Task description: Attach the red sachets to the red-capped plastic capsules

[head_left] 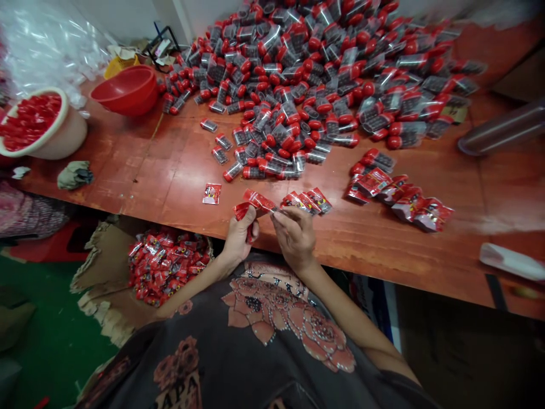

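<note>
Close to the table's front edge, my left hand is closed around red printed packets, their folds sticking out past the thumb. My right hand pinches the right end of a flat red packet that stretches between both hands. Just beyond my right hand lies a short row of red packets. A single small packet rests flat to the left of my hands. Farther right, several filled red packets overlap in a line. My right fingers partly cover the near row.
A large pile of clear tubes with red caps fills the table's back. At left stand a red bowl and a white tub of red pieces. Below the edge, a torn cardboard box holds many red packets. A clear cylinder lies right.
</note>
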Tool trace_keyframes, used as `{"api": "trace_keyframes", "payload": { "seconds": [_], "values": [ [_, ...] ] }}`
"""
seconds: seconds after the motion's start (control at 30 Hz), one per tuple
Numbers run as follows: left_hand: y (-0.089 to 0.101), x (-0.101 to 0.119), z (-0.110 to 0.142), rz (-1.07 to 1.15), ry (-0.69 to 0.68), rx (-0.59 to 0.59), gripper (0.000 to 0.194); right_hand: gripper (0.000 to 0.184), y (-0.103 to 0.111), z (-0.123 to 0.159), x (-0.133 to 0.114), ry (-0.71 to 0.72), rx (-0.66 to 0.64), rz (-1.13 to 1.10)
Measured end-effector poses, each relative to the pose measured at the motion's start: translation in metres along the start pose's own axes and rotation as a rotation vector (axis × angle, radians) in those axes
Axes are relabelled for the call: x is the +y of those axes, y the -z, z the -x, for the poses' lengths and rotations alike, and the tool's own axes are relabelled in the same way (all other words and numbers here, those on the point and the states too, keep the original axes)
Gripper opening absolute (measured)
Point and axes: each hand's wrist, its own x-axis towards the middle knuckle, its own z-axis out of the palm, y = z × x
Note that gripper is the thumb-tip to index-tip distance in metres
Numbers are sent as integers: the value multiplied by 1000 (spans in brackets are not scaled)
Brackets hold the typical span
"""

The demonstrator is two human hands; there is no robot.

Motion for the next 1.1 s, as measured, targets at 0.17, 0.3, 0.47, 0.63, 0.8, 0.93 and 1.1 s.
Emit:
{"api": "trace_keyframes", "payload": {
  "seconds": [0.17, 0.3, 0.47, 0.63, 0.8, 0.93, 1.1],
  "values": [
    [0, 13, -1, 30, -34, 60, 39, 46, 1, -2, -6, -122, -122, -141],
    [1, 13, -2, -25, -129, 133, 40, 42, -8, 0, -12, -551, -157, -492],
    [2, -6, 2, -157, -221, 191, 43, 35, -14, -4, -21, -814, -43, -741],
    [-2, -7, 5, -130, -206, 172, 38, 34, -14, -11, -27, -885, 33, -813],
    [-7, 0, 5, -157, -148, 149, 42, 31, -17, -7, -26, -905, 80, -862],
    [-8, -3, 6, -198, -172, 172, 43, 30, -22, -1, -25, -886, 116, -840],
    [-8, -2, 7, -227, -132, 151, 41, 30, -23, 0, -23, -922, 126, -883]
  ]
}}
